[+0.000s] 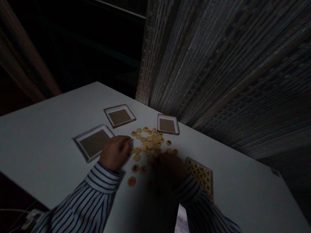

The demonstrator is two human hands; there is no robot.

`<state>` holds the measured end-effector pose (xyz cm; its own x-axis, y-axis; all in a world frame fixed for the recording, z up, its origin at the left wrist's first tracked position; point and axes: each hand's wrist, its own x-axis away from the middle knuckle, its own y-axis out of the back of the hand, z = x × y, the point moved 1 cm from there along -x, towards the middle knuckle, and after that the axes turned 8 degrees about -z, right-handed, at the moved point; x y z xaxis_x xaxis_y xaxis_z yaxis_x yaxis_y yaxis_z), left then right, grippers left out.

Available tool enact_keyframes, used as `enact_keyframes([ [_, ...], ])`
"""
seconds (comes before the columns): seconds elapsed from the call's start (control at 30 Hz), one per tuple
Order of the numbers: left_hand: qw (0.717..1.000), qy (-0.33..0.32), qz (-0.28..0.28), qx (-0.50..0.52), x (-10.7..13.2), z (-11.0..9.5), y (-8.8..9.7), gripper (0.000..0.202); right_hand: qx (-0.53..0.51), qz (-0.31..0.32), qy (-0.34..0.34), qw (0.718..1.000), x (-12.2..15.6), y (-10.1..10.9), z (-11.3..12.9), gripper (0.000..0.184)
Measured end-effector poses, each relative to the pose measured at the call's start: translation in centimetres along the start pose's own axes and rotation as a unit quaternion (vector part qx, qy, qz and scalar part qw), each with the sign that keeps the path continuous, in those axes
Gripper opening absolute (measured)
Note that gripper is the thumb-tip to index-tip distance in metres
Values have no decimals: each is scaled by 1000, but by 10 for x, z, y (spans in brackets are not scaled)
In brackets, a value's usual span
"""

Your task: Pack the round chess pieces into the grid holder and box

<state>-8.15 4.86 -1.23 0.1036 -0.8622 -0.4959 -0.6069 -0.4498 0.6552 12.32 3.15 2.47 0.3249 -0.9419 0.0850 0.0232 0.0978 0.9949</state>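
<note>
Round xiangqi pieces (pixel 149 144) lie in a loose heap in the middle of the white table, some face down, others showing red or black characters. At the heap's left edge rests my left hand (pixel 115 152), its fingers curled in; whatever they hold is hidden. My right hand (pixel 171 166) reaches into the near right side of the heap, fingertips drawn together by the pieces. Deep shadow hides what is between them. Apart from the heap, a black-marked piece (pixel 135 168) and a red-marked piece (pixel 131 181) lie nearer me.
Two shallow box trays (pixel 111 125) (pixel 179 129) stand beyond the heap, and a larger tray (pixel 76 146) sits beside my left hand. To the right, another tray (pixel 213 182) holds rows of pieces. A string curtain (pixel 205 62) hangs behind the table (pixel 246 200). The light is dim.
</note>
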Motion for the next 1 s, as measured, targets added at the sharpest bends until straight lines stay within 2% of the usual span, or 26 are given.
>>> enact_keyframes([
  [0.3, 1000, 13, 5, -6, 0, -4, 2, 32, -1, -2, 5, 1000, 3, 1, -3, 25],
  [0.5, 1000, 21, -5, -1, -1, -3, 3, 32, 7, -37, 9, 999, 5, -4, -10, 25],
  [0.7, 999, 40, -9, -2, 0, -2, 4, 32, -39, -53, 19, 998, 7, 2, -14, 28],
  [0.83, 999, 43, -4, 5, 0, -2, 3, 33, -60, -57, 20, 996, 8, 9, -14, 22],
  [1.0, 999, 38, -4, 9, 1, -1, 2, 33, -88, -70, 34, 993, 8, 4, -17, 20],
])
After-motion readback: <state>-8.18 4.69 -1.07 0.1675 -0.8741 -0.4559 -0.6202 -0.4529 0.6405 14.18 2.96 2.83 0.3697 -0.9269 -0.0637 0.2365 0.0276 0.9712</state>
